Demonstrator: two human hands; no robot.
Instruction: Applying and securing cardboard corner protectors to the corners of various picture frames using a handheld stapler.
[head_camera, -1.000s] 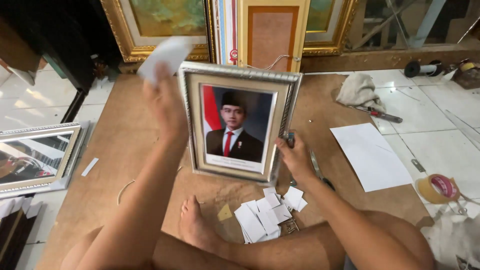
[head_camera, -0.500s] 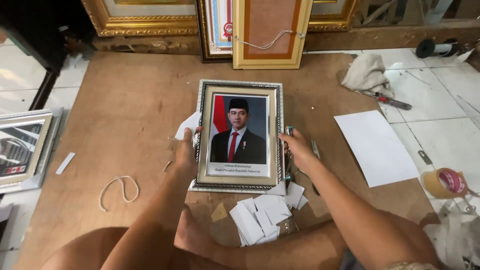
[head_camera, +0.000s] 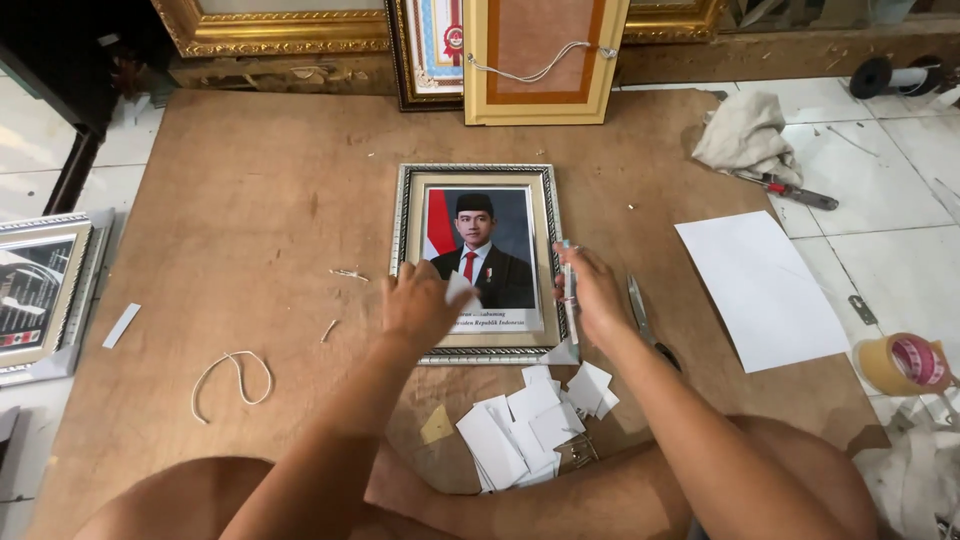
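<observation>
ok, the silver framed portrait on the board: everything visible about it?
The silver ornate-edged rectangular picture frame lies flat, face up, upright to the viewer, on the brown wooden board. It has a gold inner border around a glazed portrait photo of a person in a dark suit. The left hand presses a small white cloth on its lower glass; the right hand rests on its right edge.

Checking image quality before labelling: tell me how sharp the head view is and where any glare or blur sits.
Head view: mostly sharp and evenly lit; framed portrait shows no strong glare on its glass; soft blur on the left hand; bright reflections on the glass of the frame at the left edge; forearms and knees nearest the camera are soft.
</observation>
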